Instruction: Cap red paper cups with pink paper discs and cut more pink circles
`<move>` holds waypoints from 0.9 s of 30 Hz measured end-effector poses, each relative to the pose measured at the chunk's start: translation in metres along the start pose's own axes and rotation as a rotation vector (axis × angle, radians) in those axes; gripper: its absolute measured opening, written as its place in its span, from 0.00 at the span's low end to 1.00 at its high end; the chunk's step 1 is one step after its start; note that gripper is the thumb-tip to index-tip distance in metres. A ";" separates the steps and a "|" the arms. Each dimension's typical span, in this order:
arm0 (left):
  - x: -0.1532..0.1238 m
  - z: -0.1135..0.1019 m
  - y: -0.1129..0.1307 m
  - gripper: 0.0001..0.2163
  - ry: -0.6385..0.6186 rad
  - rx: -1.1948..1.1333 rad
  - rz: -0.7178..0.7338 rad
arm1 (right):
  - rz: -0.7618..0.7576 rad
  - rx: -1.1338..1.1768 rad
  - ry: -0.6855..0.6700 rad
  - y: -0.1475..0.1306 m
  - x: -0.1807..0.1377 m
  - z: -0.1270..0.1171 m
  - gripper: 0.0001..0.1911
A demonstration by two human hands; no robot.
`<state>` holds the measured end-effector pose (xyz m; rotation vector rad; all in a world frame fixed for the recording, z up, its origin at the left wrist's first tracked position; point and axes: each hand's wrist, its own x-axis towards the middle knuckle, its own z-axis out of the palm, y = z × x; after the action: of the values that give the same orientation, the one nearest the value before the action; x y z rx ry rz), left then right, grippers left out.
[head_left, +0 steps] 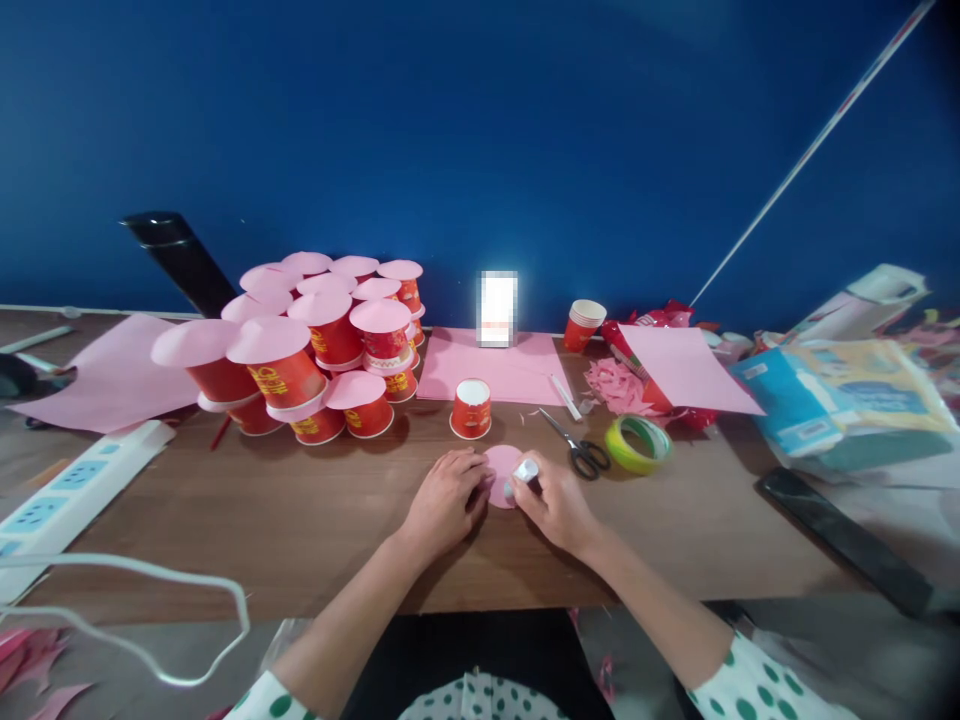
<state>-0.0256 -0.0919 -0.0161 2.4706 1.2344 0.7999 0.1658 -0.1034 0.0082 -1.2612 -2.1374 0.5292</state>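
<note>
A pink paper circle lies flat on the brown table between my hands. My left hand rests at its left edge, fingers curled and pressing the paper down. In my right hand is a glue stick, held upright with its lower end against the circle's right side. Just beyond the circle stands a red paper cup, pale end up. Scissors and a roll of yellow-green tape lie right of my right hand.
Stacked red cups with pink paper tops crowd the left. Pink sheets lie behind the single cup, below a blurred bright screen. Nested cups and paper scraps sit at right; a power strip lies left.
</note>
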 end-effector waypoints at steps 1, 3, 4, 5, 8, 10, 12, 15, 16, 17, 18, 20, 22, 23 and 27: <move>0.000 0.000 0.000 0.12 0.002 -0.001 -0.003 | -0.017 -0.012 -0.018 0.000 0.000 0.002 0.03; 0.000 0.000 0.000 0.12 0.003 0.000 -0.010 | -0.043 -0.032 -0.062 0.000 -0.001 0.005 0.02; 0.000 0.000 0.000 0.13 0.002 0.002 -0.011 | -0.049 -0.044 -0.084 0.000 -0.001 0.005 0.02; 0.000 0.000 0.001 0.13 -0.001 0.004 -0.011 | -0.052 -0.057 -0.100 0.001 -0.001 0.005 0.03; 0.001 0.000 0.001 0.12 -0.001 0.003 -0.014 | -0.029 -0.074 -0.104 0.002 -0.002 0.000 0.04; 0.001 0.000 0.001 0.12 0.000 -0.003 -0.013 | 0.016 -0.037 -0.071 0.003 -0.002 -0.005 0.05; 0.001 -0.001 0.001 0.12 -0.002 -0.008 -0.007 | 0.057 0.016 -0.032 0.003 -0.003 -0.010 0.06; 0.001 -0.001 0.000 0.12 -0.006 -0.005 -0.007 | 0.055 0.054 -0.017 0.002 -0.006 -0.011 0.05; 0.001 -0.001 0.000 0.12 -0.008 -0.003 -0.009 | 0.041 0.054 -0.022 0.001 -0.007 -0.011 0.04; 0.000 -0.001 0.000 0.12 -0.010 -0.001 -0.010 | 0.023 0.047 -0.035 0.001 -0.008 -0.009 0.04; 0.000 -0.001 0.001 0.12 -0.012 -0.001 -0.010 | 0.003 0.036 -0.054 0.001 -0.008 -0.008 0.03; 0.000 -0.001 0.001 0.13 -0.015 0.000 -0.011 | -0.031 0.005 -0.092 0.002 -0.009 -0.006 0.03; 0.000 -0.001 0.001 0.13 -0.014 0.003 -0.009 | -0.052 -0.023 -0.106 0.003 -0.009 -0.005 0.03; 0.000 -0.001 0.002 0.12 -0.012 0.004 -0.007 | -0.051 -0.023 -0.097 0.004 -0.009 -0.006 0.03; 0.001 -0.001 0.002 0.11 0.001 -0.005 0.001 | 0.025 0.071 0.015 0.006 -0.004 -0.012 0.04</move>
<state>-0.0244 -0.0925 -0.0137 2.4672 1.2306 0.8030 0.1788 -0.1042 0.0120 -1.2504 -2.0742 0.5998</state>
